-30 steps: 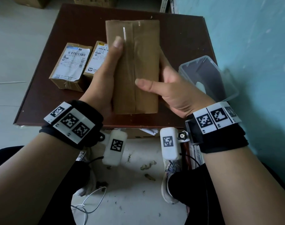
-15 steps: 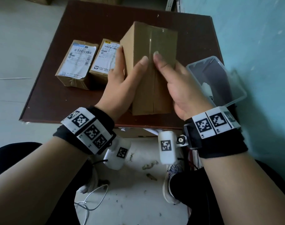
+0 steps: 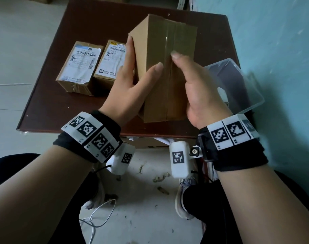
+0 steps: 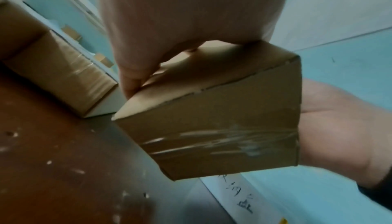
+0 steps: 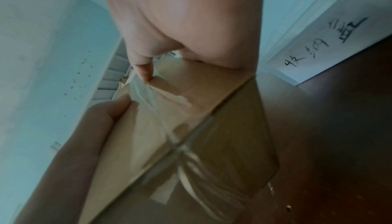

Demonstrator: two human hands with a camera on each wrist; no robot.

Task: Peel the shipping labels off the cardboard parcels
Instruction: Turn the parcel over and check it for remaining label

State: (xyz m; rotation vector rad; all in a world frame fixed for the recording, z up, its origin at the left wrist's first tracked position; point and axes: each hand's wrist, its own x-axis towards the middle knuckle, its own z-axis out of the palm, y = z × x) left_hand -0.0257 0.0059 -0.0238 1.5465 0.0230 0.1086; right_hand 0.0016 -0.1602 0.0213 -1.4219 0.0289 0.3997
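A plain brown cardboard parcel [image 3: 167,67] sealed with clear tape is held between both hands above the dark brown table [image 3: 62,106]. No label shows on its visible faces. My left hand [image 3: 132,76] grips its left side, fingers flat along the side wall and thumb on the taped top. My right hand [image 3: 194,81] grips the right side with its thumb on the top seam. The left wrist view shows the parcel [image 4: 222,118] tilted under my left hand [image 4: 148,63]. Two smaller parcels with white shipping labels [image 3: 81,62] [image 3: 111,60] lie on the table's left.
A clear plastic bin [image 3: 238,85] stands at the table's right edge by the teal wall [image 3: 282,50]. More cardboard boxes sit beyond the table's far edge. Below are my shoe [image 3: 183,203], a white cable [image 3: 97,217] and scraps on the pale floor.
The parcel has been rolled, so a side face now shows on the left. My left thumb moved onto the taped top and my right thumb shifted up the seam.
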